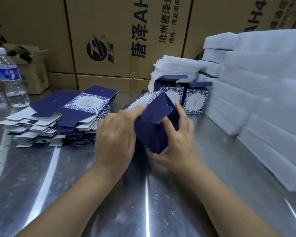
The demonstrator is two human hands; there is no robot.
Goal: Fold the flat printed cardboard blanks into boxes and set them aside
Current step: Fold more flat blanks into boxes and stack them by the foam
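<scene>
Box blank (149, 134), half-folded, gripped by curled fingers of my left hand (115, 137) and right hand (179, 142); next I'd probably tuck its flap (158, 108).

My bare left forearm (70, 195) and right forearm (224, 194) come in from the lower edge and converge toward the middle. My left hand (116, 137) shows me its back, its fingers curled round the left side of the box (150, 135), fingertips up at the top edge. My right hand (181, 142) grips the box from the right. The index finger lies straight along the side, the thumb presses the dark flap, and the other fingers curl beneath the lower corner.
</scene>
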